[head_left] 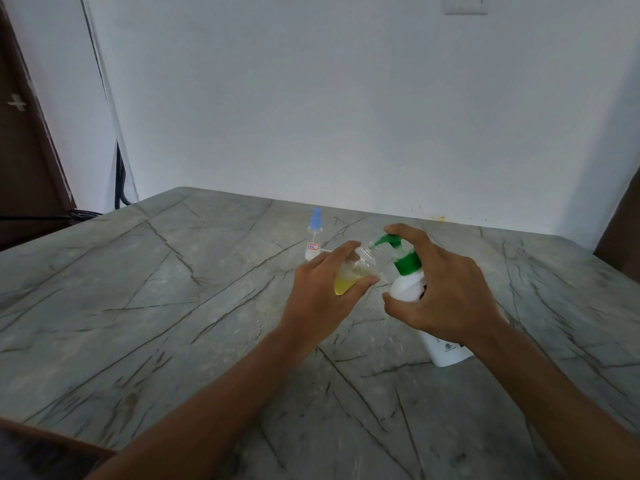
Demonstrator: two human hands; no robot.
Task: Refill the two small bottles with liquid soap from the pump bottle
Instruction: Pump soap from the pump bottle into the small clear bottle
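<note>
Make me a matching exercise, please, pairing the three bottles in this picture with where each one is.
Things:
1. open bottle with yellow liquid
2. pump bottle
3. blue-capped bottle

Places:
A. standing alone on the table
B. held in the left hand
C. gripped by the right hand

Pairs: 1-B, 2-C, 3-A.

Grey veined table (173,306), white wall (311,98)
</note>
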